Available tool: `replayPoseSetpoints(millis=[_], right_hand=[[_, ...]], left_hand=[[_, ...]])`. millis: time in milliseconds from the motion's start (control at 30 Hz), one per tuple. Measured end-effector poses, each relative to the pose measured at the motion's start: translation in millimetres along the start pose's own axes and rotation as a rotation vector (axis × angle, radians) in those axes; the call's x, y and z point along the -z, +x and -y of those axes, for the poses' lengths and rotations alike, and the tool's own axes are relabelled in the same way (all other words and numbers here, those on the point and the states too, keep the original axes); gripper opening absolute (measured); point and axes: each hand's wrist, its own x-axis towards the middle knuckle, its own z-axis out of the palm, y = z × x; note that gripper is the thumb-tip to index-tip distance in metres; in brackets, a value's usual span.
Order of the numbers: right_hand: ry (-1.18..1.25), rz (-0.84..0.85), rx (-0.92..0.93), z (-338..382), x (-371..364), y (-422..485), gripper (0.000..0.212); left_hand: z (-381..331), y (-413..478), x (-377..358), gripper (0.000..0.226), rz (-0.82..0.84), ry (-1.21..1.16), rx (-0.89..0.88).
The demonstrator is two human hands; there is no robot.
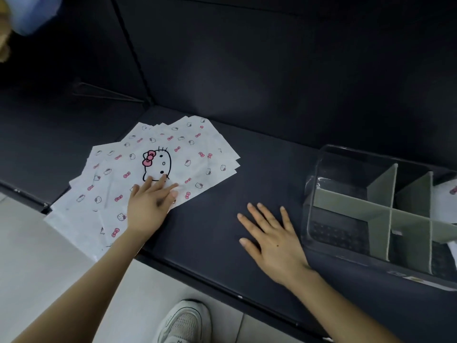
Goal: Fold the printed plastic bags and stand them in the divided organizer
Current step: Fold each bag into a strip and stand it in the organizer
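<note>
Under the left hand (150,204), a fanned pile of printed plastic bags (195,149) lies flat on the dark desk (217,226). The hand's fingers are straight and slightly apart, resting on the top bag just below its large cat-face print. To the right of it, apart from the pile, the right hand (272,241) lies palm-down on the desk, fingers spread, holding nothing. Just right of that hand stands the clear divided organizer (346,169), its grey dividers upright. A white printed bag (445,204) shows past the rightmost divider, cut off by the edge.
</note>
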Motion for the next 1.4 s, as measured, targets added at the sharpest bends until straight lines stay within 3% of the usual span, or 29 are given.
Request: replayPoseSetpoints(millis=[167,333,400,533,633,733,867,933,1000,1100,1167,1300,1400], right_hand=[[-0.006,0.03,-0.016,-16.1,3.5,0.8,0.06],[0.028,0.032,-0.086,-34.3,11.6,-0.7,0.075],[0.169,0.005,-0.121,-35.5,19.2,-0.6,0.084],[0.738,-0.124,-0.21,-27.1,38.4,6.2,0.096],[0.618,-0.233,-0.118,-32.9,47.6,5.7,0.079],[0.417,-0.254,-0.007,-38.3,54.1,-4.9,0.014],[0.533,0.005,-0.078,-13.1,72.9,-20.4,0.028],[0.703,0.024,-0.095,0.2,81.7,-24.4,0.025],[0.921,0.172,-0.108,3.2,92.5,-27.0,0.011],[1.028,0.402,-0.155,-13.4,97.9,-32.2,0.022],[1.075,0.305,-0.276,-22.4,99.0,-32.1,0.017],[1.42,-0.054,-0.419,-20.8,101.8,-19.6,0.008],[1.425,-0.18,-0.466,-8.7,100.6,-1.6,0.011]], left_hand=[[-11.2,-1.7,6.8,0.028,-0.089,-0.181,0.001],[-51.8,-21.9,11.6,0.019,-0.094,-0.407,-0.01],[-65.0,-28.7,7.4,0.014,-0.018,-0.483,-0.075],[-83.7,-43.3,1.3,0.026,0.163,-0.474,-0.339],[-84.3,-55.8,-9.0,0.03,0.263,-0.422,-0.542],[-75.5,-58.2,-8.5,0.021,0.239,-0.548,-0.378],[-67.9,-62.3,-1.5,0.021,0.118,-0.532,-0.197],[-66.6,-68.8,-0.1,0.027,0.063,-0.456,-0.159],[-65.4,-74.7,-0.7,0.021,0.047,-0.534,-0.042],[-64.0,-77.9,1.7,0.024,0.05,-0.692,0.141],[-64.4,-76.2,6.4,0.024,0.043,-0.744,0.194],[-63.9,-71.2,12.3,0.023,0.047,-0.839,0.277],[-62.7,-72.7,10.5,0.024,0.072,-0.812,0.324]])
